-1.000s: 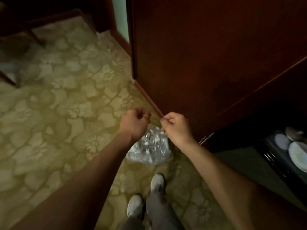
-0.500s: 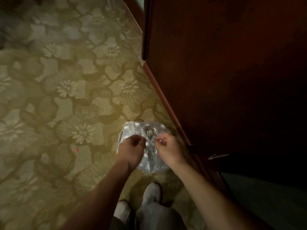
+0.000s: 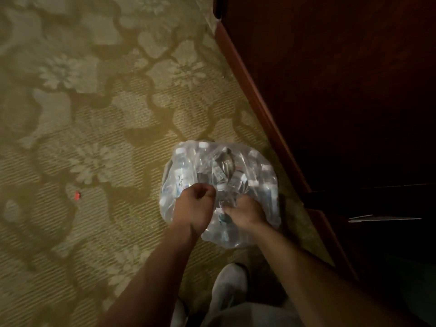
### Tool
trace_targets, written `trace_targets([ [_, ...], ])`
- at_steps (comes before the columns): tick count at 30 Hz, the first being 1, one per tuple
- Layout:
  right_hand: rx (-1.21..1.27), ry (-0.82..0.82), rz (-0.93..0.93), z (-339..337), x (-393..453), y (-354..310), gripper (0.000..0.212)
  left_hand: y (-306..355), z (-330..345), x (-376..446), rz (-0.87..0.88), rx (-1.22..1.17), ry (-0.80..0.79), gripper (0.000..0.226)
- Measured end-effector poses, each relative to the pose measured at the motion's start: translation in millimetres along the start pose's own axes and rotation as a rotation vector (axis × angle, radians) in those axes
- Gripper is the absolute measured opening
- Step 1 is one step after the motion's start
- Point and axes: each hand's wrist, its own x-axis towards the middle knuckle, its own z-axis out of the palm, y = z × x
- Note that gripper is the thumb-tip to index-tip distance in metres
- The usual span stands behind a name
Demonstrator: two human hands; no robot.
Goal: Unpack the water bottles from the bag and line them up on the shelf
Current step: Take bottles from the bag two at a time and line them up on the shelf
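Note:
A clear plastic bag full of several water bottles with white caps stands on the carpet beside the dark wooden cabinet. My left hand is curled in a fist on the bag's near left side, gripping the plastic. My right hand is curled on the near middle of the bag, its fingers dug into the plastic. The bag's mouth gapes a little at the top centre. No shelf shows in this view.
A dark wooden cabinet fills the right side, with its red-brown base strip running along the carpet. Patterned green carpet spreads to the left. A small red scrap lies on it. My white shoe stands just below the bag.
I have bent lower toward the bag. Both hands dropped from mid-air onto the bag and now clutch its plastic; the view has closed in on it.

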Motion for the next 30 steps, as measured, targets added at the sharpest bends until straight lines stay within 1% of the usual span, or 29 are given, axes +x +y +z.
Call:
trace_targets([
  [2, -0.041, -0.004, 0.012, 6, 21, 11, 0.041, -11, 9, 20, -0.005, -0.008, 0.001, 0.021],
  [4, -0.066, -0.037, 0.012, 14, 37, 18, 0.042, -18, 15, 32, 0.003, -0.009, -0.001, 0.02],
  [6, -0.117, -0.051, 0.018, 24, 46, 19, 0.049, -24, 20, 40, 0.016, -0.005, -0.003, 0.018],
  [10, -0.26, 0.052, 0.01, 46, 57, 19, 0.059, -30, 27, 44, 0.028, 0.009, -0.011, 0.019],
  [13, -0.262, 0.11, 0.005, 48, 61, 18, 0.052, -32, 26, 46, 0.053, 0.011, -0.021, 0.017],
  [15, -0.217, 0.131, 0.031, 45, 63, 20, 0.05, -34, 27, 49, 0.06, 0.036, -0.027, 0.017],
  [18, -0.099, 0.136, 0.001, 39, 60, 22, 0.053, -35, 30, 48, 0.086, 0.057, -0.031, 0.012],
  [20, 0.041, 0.106, -0.056, 28, 56, 22, 0.057, -35, 31, 48, 0.092, 0.072, -0.028, 0.023],
  [23, 0.175, 0.068, -0.191, 5, 52, 17, 0.054, -36, 31, 47, 0.081, 0.119, -0.027, 0.034],
  [24, 0.207, 0.079, -0.241, -6, 48, 12, 0.051, -35, 29, 46, 0.078, 0.134, -0.036, 0.037],
  [26, 0.31, 0.064, -0.31, -23, 38, 0, 0.037, -31, 25, 45, 0.086, 0.14, -0.072, 0.044],
  [28, 0.445, 0.014, -0.391, -39, 27, -15, 0.026, -27, 19, 43, 0.135, 0.137, -0.128, 0.046],
  [30, 0.569, -0.071, -0.427, -48, 16, -30, 0.019, -23, 12, 44, 0.159, 0.1, -0.177, 0.046],
])
